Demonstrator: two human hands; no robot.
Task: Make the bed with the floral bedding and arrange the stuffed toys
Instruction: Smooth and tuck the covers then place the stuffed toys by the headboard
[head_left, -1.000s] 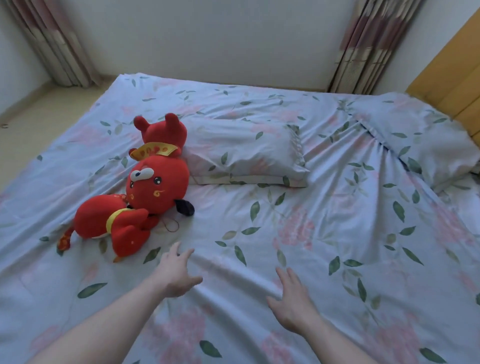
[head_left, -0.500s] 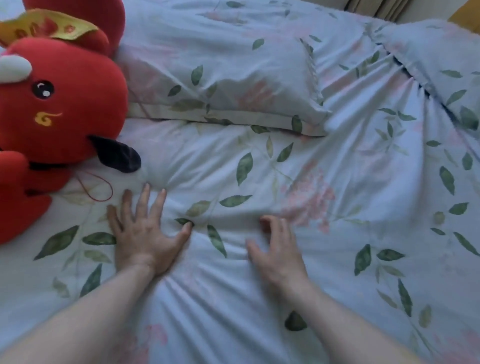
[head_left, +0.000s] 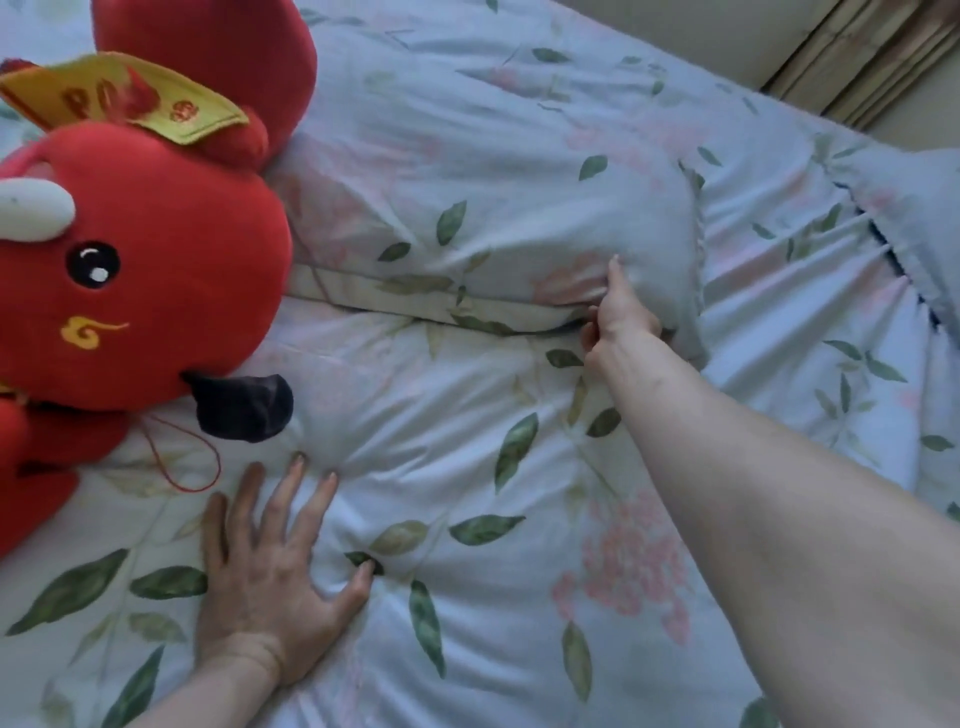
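Observation:
A floral duvet (head_left: 467, 467) with green leaves and pink flowers covers the bed. On it lies a matching pillow (head_left: 493, 208), and a big red stuffed toy (head_left: 135, 270) with a gold tag leans against the pillow's left end. My left hand (head_left: 270, 566) presses flat on the duvet below the toy, fingers spread. My right hand (head_left: 618, 317) reaches to the pillow's near right corner; its thumb lies on top and its fingers are tucked under the edge, gripping the pillow.
A second floral pillow (head_left: 914, 218) lies at the right edge. A striped curtain (head_left: 862, 57) hangs past the bed's far side at the top right. A red string (head_left: 182, 467) from the toy trails on the duvet near my left hand.
My right hand left the duvet and moved up and right to grip the pillow's corner. My left hand stays pressed on the duvet. The view moved closer to the bed.

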